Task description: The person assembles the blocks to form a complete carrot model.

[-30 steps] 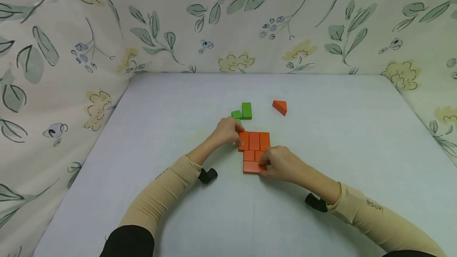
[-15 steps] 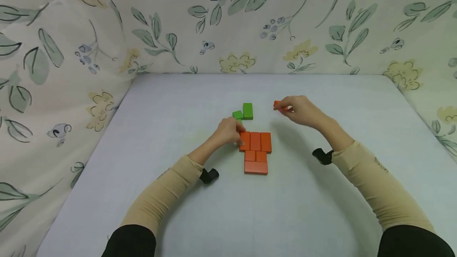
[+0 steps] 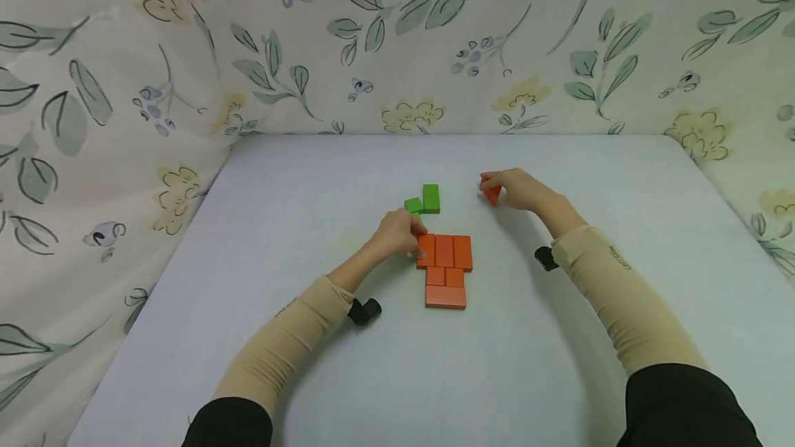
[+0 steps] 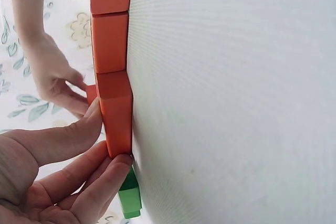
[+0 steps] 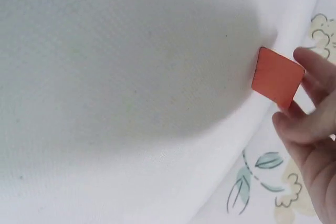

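Several orange blocks lie joined on the table: a row of three upright rectangles, then two small blocks (image 3: pixel 444 276), then one wide block (image 3: pixel 445 297). At the row's left end my left hand (image 3: pixel 399 232) pinches the leftmost orange block (image 4: pixel 116 124) between thumb and fingers. Farther back on the right, my right hand (image 3: pixel 520 190) pinches an orange triangular block (image 3: pixel 492 194). One four-cornered face of this orange block (image 5: pixel 277 77) shows in the right wrist view, just above the table or touching it; I cannot tell which.
Behind the orange row are green blocks: an upright rectangle (image 3: pixel 431 199), a small one (image 3: pixel 413 205) and another partly hidden by the left hand. The white table (image 3: pixel 310 178) ends at a floral cloth (image 3: pixel 435 54) hanging behind and at the sides.
My right hand has left the lower orange blocks, reached back and right to the triangular block and taken hold of it. The left hand stays at the row.
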`<state>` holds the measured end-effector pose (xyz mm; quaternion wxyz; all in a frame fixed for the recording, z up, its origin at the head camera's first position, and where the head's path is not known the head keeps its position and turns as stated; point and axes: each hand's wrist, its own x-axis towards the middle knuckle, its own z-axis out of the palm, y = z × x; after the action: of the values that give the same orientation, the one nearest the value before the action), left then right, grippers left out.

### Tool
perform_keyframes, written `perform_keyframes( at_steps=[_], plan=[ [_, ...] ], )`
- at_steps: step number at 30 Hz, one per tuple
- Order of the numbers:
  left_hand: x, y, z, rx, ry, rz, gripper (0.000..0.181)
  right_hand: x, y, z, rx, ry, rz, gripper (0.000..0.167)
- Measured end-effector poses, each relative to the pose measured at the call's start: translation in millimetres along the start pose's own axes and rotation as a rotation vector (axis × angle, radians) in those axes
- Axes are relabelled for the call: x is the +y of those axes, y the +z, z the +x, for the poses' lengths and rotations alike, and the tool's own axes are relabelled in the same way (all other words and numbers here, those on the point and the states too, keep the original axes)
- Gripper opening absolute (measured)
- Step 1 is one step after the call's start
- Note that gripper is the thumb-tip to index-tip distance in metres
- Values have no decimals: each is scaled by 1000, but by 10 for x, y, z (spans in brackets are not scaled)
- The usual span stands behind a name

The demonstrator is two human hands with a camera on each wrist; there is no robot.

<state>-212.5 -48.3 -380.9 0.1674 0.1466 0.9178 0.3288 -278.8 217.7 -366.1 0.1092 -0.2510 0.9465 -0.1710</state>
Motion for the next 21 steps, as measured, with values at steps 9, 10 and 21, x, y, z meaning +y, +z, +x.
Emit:
perform_keyframes(
  at_steps=[9,10,21],
  plan=[
    [-6,2,-13,2,7,-12,43,34,-33,-137,39,38,-83,36],
    [-9,3,-12,3,7,-11,43,45,-30,-155,34,46,-83,34],
    [6,5,-17,-1,-9,-27,42,-33,-25,-392,41,120,-108,34]
  ],
)
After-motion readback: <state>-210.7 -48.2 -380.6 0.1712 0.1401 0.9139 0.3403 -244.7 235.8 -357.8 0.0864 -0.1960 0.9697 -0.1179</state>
